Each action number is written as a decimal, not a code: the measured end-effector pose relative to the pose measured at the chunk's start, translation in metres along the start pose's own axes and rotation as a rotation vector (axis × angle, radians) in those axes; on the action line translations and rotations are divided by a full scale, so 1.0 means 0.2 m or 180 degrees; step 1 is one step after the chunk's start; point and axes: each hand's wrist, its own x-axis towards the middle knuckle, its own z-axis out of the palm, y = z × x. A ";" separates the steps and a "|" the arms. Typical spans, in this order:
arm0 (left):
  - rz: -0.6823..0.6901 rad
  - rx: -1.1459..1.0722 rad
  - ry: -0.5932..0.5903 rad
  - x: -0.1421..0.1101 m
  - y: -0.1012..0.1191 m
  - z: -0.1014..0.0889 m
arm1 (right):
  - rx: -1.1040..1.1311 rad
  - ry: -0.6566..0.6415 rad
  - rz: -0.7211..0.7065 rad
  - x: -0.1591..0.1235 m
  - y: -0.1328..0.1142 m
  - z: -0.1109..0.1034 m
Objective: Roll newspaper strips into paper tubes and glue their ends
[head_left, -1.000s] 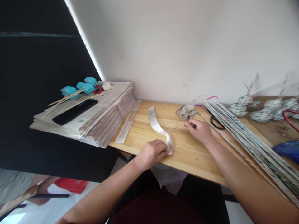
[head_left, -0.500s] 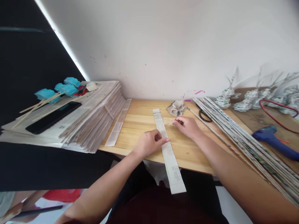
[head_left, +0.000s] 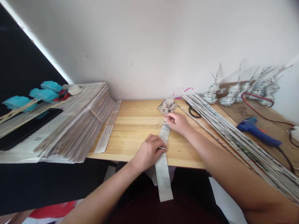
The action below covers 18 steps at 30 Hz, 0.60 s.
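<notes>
A long, narrow newspaper strip (head_left: 164, 177) lies across the front edge of the wooden table, its near end hanging over my lap. My left hand (head_left: 150, 151) is closed in a pinch over the strip's middle. A thin greyish edge shows at its fingertips; whether it is folded paper or a separate thin stick, I cannot tell. At the strip's far end, my right hand (head_left: 177, 123) pinches the paper between thumb and fingers, partly covering that end. Just beyond the right hand sits a crumpled, stained cloth (head_left: 167, 106).
A tall newspaper stack (head_left: 77, 124) at left carries a black phone (head_left: 30, 127), sticks and blue packets (head_left: 44, 93). Another strip (head_left: 108, 127) lies beside it. At right are rolled paper sticks (head_left: 224, 133), black scissor handles (head_left: 195, 112), a blue glue gun (head_left: 258, 130) and woven paper pieces (head_left: 231, 93).
My right hand has come left onto the strip's far end, which was uncovered before. My left hand has shifted slightly nearer me. The whole view has turned a little to the right.
</notes>
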 end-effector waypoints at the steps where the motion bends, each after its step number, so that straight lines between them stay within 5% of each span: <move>1: 0.0047 -0.0043 0.0022 -0.02 0.01 0.01 | -0.0133 0.0015 -0.0034 0.00 0.01 0.00; 11: 0.0027 -0.0101 0.0198 -0.08 0.04 0.01 | -0.0504 -0.0396 -0.0184 0.01 0.00 -0.01; 18: 0.0491 -0.0099 -0.0033 -0.15 0.11 0.05 | -0.0538 -0.0341 -0.0284 -0.01 0.02 -0.01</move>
